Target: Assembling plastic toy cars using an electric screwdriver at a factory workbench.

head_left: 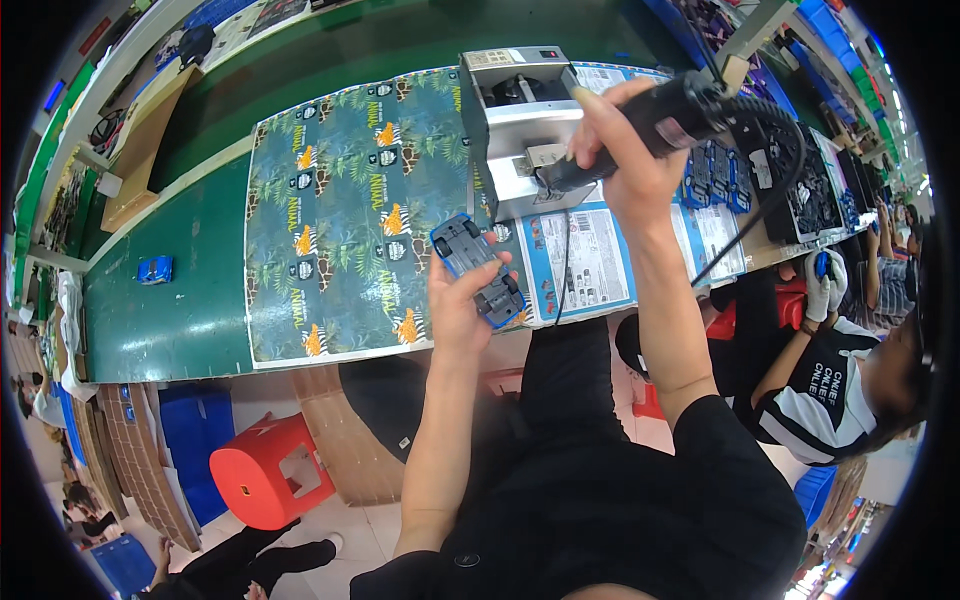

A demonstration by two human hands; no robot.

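Left hand [458, 305] holds a blue toy car [462, 246] with the dark underside and wheels facing up, thumb laid across the chassis. The car is above the near edge of the counter [205, 310], in front of a silver box-shaped device [508, 128]. Right hand [637, 165] is closed around a black power screwdriver [675, 115]; the tool is tilted, with its tip directed down-left at the small metal block [545, 156] on the device. Contact between tip and block cannot be determined. A black cable [775, 190] hangs at the tool's rear end. An animal-print sheet [345, 215] covers the counter left of the device. A second blue car [155, 270] rests farther left, on the green surface.
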